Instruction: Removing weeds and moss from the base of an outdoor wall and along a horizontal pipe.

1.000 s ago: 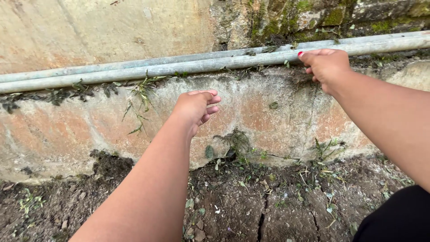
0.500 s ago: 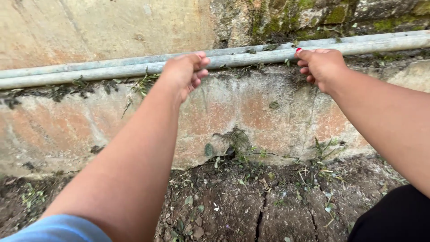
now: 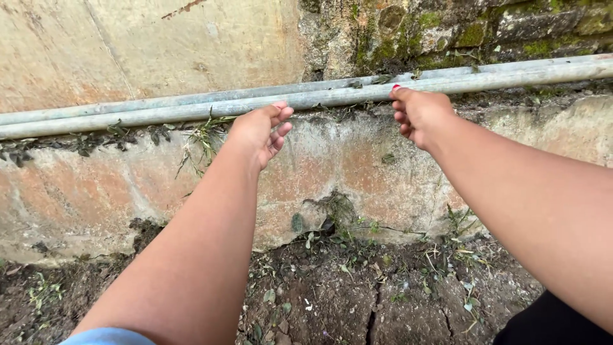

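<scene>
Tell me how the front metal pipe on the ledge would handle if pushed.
The front pipe looks rigid and long, so probably heavy. Being round, it may roll on the ledge, though the rear pipe likely blocks it backward.

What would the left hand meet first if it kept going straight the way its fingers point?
Most likely the nearer grey pipe on the ledge. The left hand points up toward it, fingertips close beneath it. Depth is hard to judge, so it might brush the ledge's edge first.
</scene>
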